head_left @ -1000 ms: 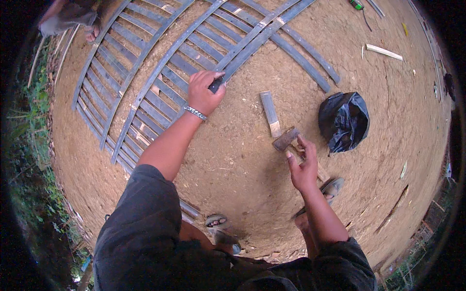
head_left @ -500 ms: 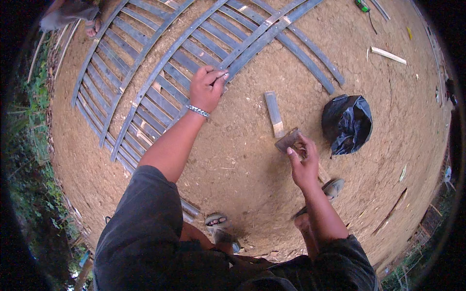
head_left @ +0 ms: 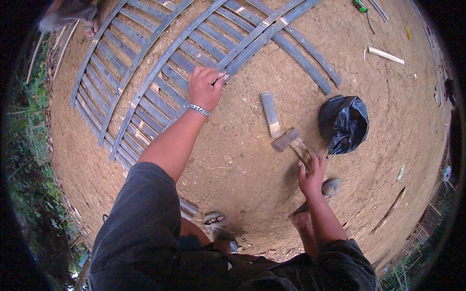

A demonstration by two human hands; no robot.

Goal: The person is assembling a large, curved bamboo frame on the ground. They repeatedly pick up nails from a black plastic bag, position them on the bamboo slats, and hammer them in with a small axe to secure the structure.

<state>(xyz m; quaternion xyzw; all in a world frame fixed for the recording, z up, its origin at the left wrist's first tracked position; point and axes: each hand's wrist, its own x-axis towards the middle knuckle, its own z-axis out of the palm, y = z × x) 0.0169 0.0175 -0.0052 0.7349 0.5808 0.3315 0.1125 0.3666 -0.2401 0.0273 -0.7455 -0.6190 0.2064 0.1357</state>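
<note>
My right hand (head_left: 313, 175) is closed around the wooden handle of a hammer with a blocky, brownish head (head_left: 285, 139), held above the bare ground to the right. At the near edge of a dark grey slatted frame (head_left: 182, 62), my left hand (head_left: 205, 89) is closed in a pinch, thumb and forefinger together by the end of a long strip. Whatever those fingertips hold is too small to make out. Just beyond the hammer head lies a short flat piece of grey wood (head_left: 269, 112) with a pale end.
A black plastic bag (head_left: 343, 123) stands open right of the hammer. Beyond it are a pale stick (head_left: 386, 55) and a green tape measure (head_left: 360, 6). A second slatted panel (head_left: 114, 57) lies far left, near another person's foot (head_left: 91, 30). My sandalled feet are close below.
My right hand has shifted from beside the hammer's head down to its handle, nearer to me, so the head and upper handle now show. The left hand stays at the frame.
</note>
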